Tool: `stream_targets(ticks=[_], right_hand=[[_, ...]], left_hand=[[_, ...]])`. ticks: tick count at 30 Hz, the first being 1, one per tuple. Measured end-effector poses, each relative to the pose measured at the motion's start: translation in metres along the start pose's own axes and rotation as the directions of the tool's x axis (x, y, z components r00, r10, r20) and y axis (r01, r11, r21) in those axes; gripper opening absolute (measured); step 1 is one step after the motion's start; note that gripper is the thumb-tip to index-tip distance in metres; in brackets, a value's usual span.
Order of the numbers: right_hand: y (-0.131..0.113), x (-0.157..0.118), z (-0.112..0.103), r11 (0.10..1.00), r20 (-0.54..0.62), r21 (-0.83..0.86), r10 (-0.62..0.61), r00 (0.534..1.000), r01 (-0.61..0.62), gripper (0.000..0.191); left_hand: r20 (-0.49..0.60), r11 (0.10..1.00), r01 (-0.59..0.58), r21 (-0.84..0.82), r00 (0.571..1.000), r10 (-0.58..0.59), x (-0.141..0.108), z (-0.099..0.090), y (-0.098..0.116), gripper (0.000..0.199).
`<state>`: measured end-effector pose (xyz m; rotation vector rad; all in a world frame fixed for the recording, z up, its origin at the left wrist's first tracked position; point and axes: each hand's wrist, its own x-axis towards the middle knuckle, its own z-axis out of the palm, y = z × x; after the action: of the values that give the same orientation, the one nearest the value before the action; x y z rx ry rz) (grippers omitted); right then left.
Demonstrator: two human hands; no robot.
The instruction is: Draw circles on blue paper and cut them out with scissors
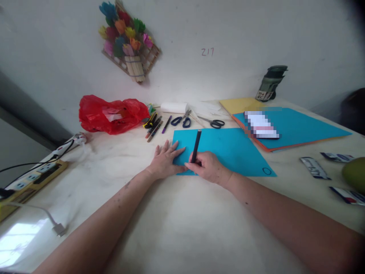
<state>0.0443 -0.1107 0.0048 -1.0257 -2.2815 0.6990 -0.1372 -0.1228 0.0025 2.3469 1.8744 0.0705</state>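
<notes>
A blue sheet of paper (230,148) lies flat on the table, with a small drawn circle (267,171) at its lower right corner. My left hand (165,160) rests flat with fingers spread over the sheet's left edge. Wrapped round a black pen (196,146), my right hand (209,166) leans on the lower left part of the sheet. The pen stands nearly upright; its tip is hidden behind my fingers.
Behind the sheet lie scissors (218,123), more scissors (186,121), several pens (155,129) and a red plastic bag (111,114). To the right are stacked coloured sheets (308,123), a phone (261,125), packets (315,168) and a bottle (272,83). A power strip (37,177) sits left.
</notes>
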Motion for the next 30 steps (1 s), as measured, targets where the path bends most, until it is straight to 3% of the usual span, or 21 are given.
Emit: stream_targets(ticks=[30], right_hand=[[0.0032,0.0014,0.001,0.999,-0.003,0.021,-0.029,1.0,0.029,0.017]], left_hand=[[0.005,1.0,-0.004,0.005,1.0,0.004,-0.0002,0.0002,0.0004,0.077]])
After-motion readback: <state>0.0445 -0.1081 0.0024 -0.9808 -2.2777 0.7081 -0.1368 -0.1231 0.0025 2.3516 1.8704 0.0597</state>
